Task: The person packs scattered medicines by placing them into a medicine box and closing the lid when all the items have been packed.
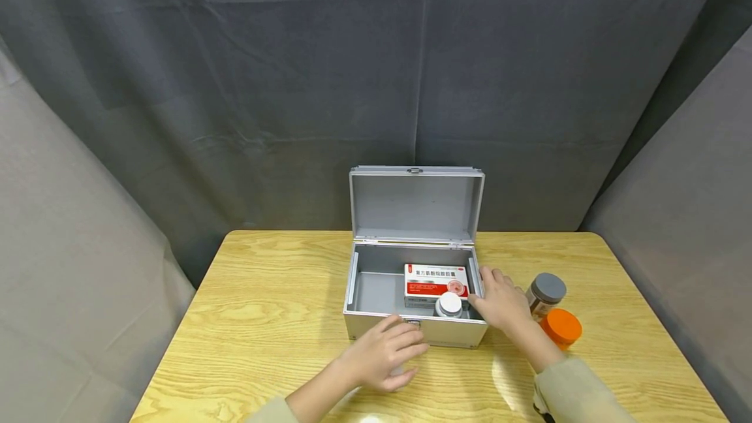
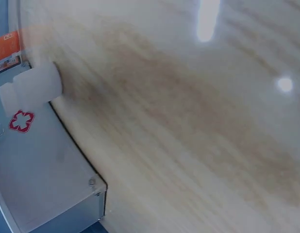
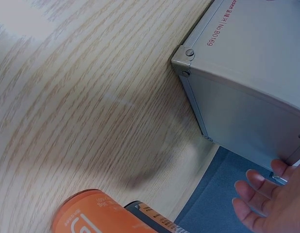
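Observation:
A silver metal case [image 1: 384,328] stands with its lid [image 1: 418,204] raised. Inside lie a red-and-white medicine carton [image 1: 429,279] and a white-capped bottle [image 1: 450,304]. My left hand [image 1: 384,354] is at the case's front, palm down, its fingers spread above a white bottle [image 2: 36,87]. This bottle is mostly hidden in the head view; the left wrist view shows it upright before the red cross emblem [image 2: 22,121], with no fingers round it. My right hand [image 1: 504,302] is at the right rim, thumb over the edge, its other fingers [image 3: 257,184] loosely bent outside the wall.
Right of the case stand a grey-capped bottle [image 1: 548,289] and an orange-capped bottle [image 1: 562,326], close together near my right forearm. The wooden table [image 1: 264,299] ends at a dark curtain [image 1: 282,116] behind the case; pale cloth [image 1: 64,247] hangs at both sides.

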A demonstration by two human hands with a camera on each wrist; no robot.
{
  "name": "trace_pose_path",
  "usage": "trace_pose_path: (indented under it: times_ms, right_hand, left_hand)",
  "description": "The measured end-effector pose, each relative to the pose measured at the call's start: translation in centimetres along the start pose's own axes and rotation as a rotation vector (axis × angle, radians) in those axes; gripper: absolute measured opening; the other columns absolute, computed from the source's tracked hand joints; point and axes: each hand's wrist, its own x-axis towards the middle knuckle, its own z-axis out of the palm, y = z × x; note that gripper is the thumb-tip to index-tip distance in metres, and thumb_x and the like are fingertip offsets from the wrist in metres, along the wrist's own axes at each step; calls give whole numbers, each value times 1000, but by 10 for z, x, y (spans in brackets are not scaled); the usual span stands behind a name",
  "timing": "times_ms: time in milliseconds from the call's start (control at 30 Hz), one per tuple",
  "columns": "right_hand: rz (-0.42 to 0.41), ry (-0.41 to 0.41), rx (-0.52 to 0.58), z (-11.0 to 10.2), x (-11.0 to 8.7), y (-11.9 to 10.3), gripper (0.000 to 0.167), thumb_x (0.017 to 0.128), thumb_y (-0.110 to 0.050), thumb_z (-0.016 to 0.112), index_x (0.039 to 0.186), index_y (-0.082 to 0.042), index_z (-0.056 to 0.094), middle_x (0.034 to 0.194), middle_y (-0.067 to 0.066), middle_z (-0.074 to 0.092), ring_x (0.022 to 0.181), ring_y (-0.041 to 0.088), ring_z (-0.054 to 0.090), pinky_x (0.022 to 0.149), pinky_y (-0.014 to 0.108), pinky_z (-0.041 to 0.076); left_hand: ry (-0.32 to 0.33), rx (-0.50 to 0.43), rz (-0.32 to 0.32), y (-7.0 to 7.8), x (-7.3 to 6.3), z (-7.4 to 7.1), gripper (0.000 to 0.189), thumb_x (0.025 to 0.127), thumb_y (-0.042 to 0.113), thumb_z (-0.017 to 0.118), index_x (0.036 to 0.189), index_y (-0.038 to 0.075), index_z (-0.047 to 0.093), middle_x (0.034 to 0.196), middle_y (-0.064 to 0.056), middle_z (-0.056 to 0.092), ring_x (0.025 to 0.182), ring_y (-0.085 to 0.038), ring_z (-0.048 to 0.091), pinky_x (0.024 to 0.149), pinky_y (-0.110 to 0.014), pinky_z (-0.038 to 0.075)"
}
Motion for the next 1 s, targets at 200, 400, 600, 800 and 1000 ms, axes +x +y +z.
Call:
trace_pose_path:
  times_ms: [200,400,600,800,1000]
  right_hand:
    - [0,3,3,0,0,0,65,81,-34,57,131,1,35,119,27,46,103,45,47,78,62,39]
    - [2,4,6,0,0,0,64,81,-34,57,131,0,36,118,26,46,102,44,48,77,61,39]
    - [1,6,7,0,0,0,64,81,-34,56,131,0,35,119,27,46,103,44,47,77,61,39]
    - [5,-1,6,-1,-1,-1,65,81,-33,56,132,1,35,120,27,45,104,44,47,78,62,39]
    - [7,1,8,0,-1,-1,64,81,-34,56,131,0,35,120,26,46,104,44,47,78,62,38]
  left_hand:
    - [-14,-5,-12,5,-8,6,41,77,42,58,110,17,63,110,2,62,105,-14,54,93,-33,40]
    - [-79,-42,-96,7,-19,13,44,77,42,60,113,17,61,109,3,60,103,-13,52,91,-31,39]
    - [-134,-71,-149,7,-27,16,46,79,44,58,115,17,61,109,4,59,101,-12,51,90,-29,39]
    - [-159,-32,-140,9,-30,17,47,80,50,54,114,18,61,102,8,58,92,-9,50,83,-25,39]
    - [-175,-42,-155,11,-32,18,46,79,52,55,111,20,62,96,10,57,85,-7,48,79,-24,39]
